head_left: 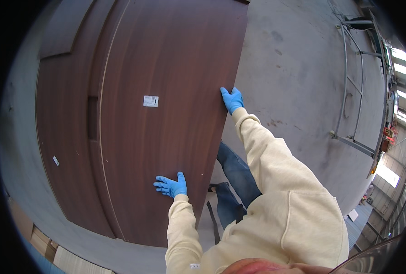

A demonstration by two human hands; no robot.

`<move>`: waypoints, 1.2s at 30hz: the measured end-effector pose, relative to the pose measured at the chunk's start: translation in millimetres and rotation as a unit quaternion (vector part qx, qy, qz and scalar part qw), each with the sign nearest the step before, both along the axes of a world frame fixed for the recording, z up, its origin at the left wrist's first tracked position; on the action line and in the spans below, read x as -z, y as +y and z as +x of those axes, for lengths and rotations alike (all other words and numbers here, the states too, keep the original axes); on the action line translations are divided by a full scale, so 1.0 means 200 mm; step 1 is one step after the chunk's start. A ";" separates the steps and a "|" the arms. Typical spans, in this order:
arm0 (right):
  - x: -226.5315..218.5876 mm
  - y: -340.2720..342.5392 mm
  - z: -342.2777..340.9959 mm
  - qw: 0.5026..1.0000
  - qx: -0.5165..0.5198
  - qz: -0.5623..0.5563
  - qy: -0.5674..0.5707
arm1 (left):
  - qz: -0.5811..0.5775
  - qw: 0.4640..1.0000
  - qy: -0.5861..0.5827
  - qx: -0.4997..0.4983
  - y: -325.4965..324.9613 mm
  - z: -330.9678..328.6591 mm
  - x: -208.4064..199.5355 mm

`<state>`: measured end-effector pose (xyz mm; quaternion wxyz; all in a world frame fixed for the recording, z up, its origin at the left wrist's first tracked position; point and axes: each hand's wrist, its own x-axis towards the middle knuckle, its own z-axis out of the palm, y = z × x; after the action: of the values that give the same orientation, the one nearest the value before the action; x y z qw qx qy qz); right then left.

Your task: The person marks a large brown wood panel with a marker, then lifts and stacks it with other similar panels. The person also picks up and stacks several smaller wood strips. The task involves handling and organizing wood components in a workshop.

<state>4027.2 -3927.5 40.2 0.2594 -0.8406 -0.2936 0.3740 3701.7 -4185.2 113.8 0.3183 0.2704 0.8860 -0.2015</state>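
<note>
A large brown wood-grain panel (pixel 166 59) with a white label (pixel 151 101) lies in front of me. My left hand (pixel 171 185), in a blue glove, rests flat on its near part with the fingers spread. At the panel's right edge is my right hand (pixel 233 100), gloved in blue too. Its thumb lies over the top face and the hand is closed round the edge; the fingertips underneath are hidden. Left of a pale edge line, another brown panel (pixel 66 137) carries a small white label (pixel 56 160).
A smaller brown board (pixel 66 29) sits on top at the far left. On the grey floor (pixel 285 82) to the right stands a metal frame cart (pixel 360 86). Stacked boards (pixel 77 262) lie at the lower left.
</note>
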 end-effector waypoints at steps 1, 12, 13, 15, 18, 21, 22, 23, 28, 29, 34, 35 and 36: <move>-0.02 0.00 0.00 0.999 -0.012 -0.029 -0.014 | -0.010 1.000 0.008 0.008 0.01 0.00 0.00; -0.09 0.05 0.06 0.997 0.016 -0.052 0.047 | -0.087 0.996 0.003 -0.011 0.13 0.01 0.02; -0.09 0.06 0.05 0.998 0.015 -0.050 0.040 | -0.079 0.997 0.002 -0.006 0.13 0.01 0.02; -0.05 0.08 0.06 0.998 0.008 -0.056 0.019 | -0.066 0.998 -0.001 -0.006 0.12 0.02 0.01; 0.00 0.07 0.06 0.999 -0.009 -0.014 0.051 | -0.053 0.997 0.012 0.049 0.06 0.01 0.04; 0.13 0.05 0.14 0.998 0.019 -0.011 0.063 | -0.030 1.000 -0.005 0.002 0.20 0.01 -0.06; 0.15 0.03 0.17 0.999 -0.018 -0.001 0.039 | -0.021 1.000 -0.010 0.003 0.23 -0.01 -0.09; 0.17 0.03 0.18 0.999 -0.004 0.010 0.038 | -0.020 1.000 -0.015 -0.009 0.25 -0.02 -0.12; 0.26 0.06 0.21 0.996 0.008 -0.023 0.080 | 0.072 0.993 -0.012 -0.093 0.08 -0.01 -0.09; 0.29 0.07 0.23 0.998 0.004 -0.024 0.060 | 0.087 0.992 -0.010 -0.090 0.06 -0.02 -0.09; 0.00 0.02 -0.09 0.943 -0.234 -0.013 -0.238 | 0.230 0.959 -0.006 -0.165 -0.18 0.00 -0.07; -0.11 -0.07 -0.25 0.888 -0.297 0.039 -0.348 | 0.326 0.921 0.020 -0.212 -0.32 0.01 0.00; -0.17 -0.17 -0.38 0.851 -0.361 0.087 -0.370 | 0.357 0.899 0.058 -0.247 -0.43 -0.01 0.02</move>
<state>3951.1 -3962.2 73.3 0.0500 -0.7255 -0.6823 0.0751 3699.4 -4272.1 110.4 0.1883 0.1263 0.9536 0.1982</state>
